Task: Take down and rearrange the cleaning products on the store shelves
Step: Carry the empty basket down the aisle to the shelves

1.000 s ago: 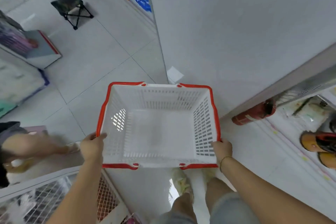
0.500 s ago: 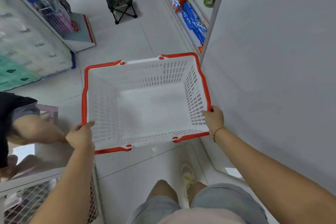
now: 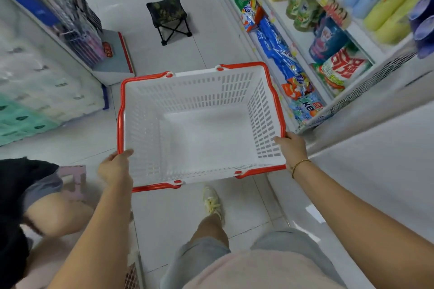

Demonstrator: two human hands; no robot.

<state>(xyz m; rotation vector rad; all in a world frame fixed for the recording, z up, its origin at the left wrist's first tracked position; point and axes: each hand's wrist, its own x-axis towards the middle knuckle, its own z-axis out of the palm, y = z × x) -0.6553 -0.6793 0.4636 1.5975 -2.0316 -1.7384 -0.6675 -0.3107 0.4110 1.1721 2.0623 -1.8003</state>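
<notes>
Closest to me, my left hand (image 3: 115, 167) is curled over the near-left corner of the shopping basket (image 3: 120, 112), thumb lying along the red rim. My right hand (image 3: 292, 149) grips the near-right corner the same way. The basket hangs between them above the floor, with nothing in it. It looks like stiff slotted plastic, so I judge it light and rigid. The red handles lie folded down along the rim.

Beside the basket on my right, the bottom shelf holds the detergent bags (image 3: 277, 51), lying slumped and overlapping. I expect soft film packs, heavy for their size and a little slippery. They would sag if I pinched a corner, so I would grip one across its middle or scoop a hand beneath it. Both hands are taken, so the basket probably has to go down first. One shelf up stand green refill pouches (image 3: 303, 11) and a dark blue pouch (image 3: 328, 39). Above them are yellow bottles (image 3: 394, 0), hard-sided, which I would take round the body.

The floor (image 3: 164, 218) is glossy pale tile, flat enough for the basket. The aisle is narrow. Another person (image 3: 35, 206) crouches close on my left, with stacked tissue packs (image 3: 35, 86) beyond them. A small folding stool (image 3: 168, 18) stands farther down the aisle.
</notes>
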